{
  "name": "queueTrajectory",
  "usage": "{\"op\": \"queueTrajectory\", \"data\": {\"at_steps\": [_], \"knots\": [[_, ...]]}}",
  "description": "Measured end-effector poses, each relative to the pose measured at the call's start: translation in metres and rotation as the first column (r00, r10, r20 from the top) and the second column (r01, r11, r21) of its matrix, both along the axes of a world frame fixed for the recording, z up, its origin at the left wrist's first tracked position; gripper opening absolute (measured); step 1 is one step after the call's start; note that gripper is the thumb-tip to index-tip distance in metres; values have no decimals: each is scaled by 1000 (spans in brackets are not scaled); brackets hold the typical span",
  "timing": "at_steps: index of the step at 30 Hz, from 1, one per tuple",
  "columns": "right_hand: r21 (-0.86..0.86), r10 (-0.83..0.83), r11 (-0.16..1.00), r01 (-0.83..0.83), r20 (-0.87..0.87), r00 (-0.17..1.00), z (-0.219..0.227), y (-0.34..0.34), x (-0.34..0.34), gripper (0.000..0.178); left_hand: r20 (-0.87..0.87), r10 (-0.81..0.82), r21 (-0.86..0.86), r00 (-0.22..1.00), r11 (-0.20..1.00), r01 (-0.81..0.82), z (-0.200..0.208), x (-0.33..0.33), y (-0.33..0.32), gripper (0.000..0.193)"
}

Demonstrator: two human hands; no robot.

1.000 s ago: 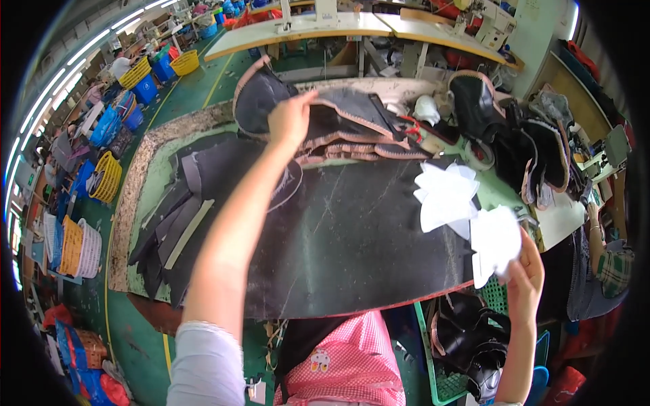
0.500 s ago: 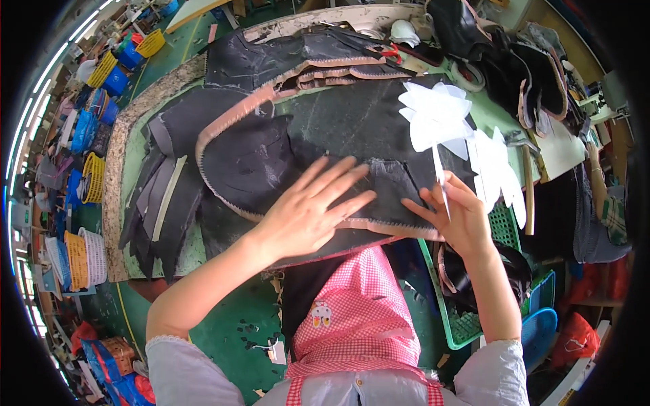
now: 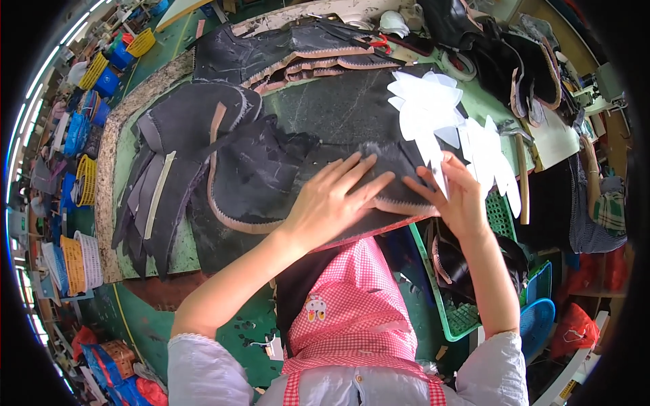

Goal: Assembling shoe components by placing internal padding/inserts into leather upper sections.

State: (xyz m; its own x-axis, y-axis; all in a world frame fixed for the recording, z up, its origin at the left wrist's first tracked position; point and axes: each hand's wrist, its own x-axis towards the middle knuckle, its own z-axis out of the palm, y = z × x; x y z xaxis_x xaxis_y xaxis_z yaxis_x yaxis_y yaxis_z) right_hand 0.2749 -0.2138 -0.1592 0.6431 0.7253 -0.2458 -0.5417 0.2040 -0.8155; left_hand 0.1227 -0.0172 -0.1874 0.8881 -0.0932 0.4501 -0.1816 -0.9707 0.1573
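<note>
A soft black sheet piece (image 3: 254, 166), which looks like leather, lies rumpled on the table before me, with a tan, zigzag-cut edge curving round its left and near sides. My left hand (image 3: 332, 199) rests on it with fingers spread. To the right, my right hand (image 3: 455, 193) pinches a narrow white pointed piece (image 3: 428, 153) between thumb and fingers, at the near end of a fanned stack of white petal-shaped sheets (image 3: 433, 108). A second group of white sheets (image 3: 484, 159) lies just right of that hand.
Layered black pieces (image 3: 291, 51) lie at the back, near red-handled scissors (image 3: 380, 43) and a tape roll (image 3: 460, 66). Dark strips (image 3: 145, 196) cover the table's left side. A hammer (image 3: 521, 169) lies at right. A green basket (image 3: 460, 321) stands below the right edge.
My left hand has slid right and slightly nearer with the black piece, whose left part has shifted and crumpled. My right hand stays near the white sheets; its pointed piece has tilted.
</note>
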Motion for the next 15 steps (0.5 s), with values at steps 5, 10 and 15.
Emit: {"op": "queueTrajectory", "data": {"at_steps": [5,10,15], "knots": [[-149,40,989,-11,195,980,9,-22,31,17,-66,6,-431,998,902,-34,37,-45,18,51],[-479,399,857,-188,388,831,27,7,12,23,-332,-112,-941,937,-21,-336,53,-39,30,42],[-599,538,746,-292,281,795,15,21,14,22,-496,-153,-868,855,112,-483,31,-32,39,23]]}}
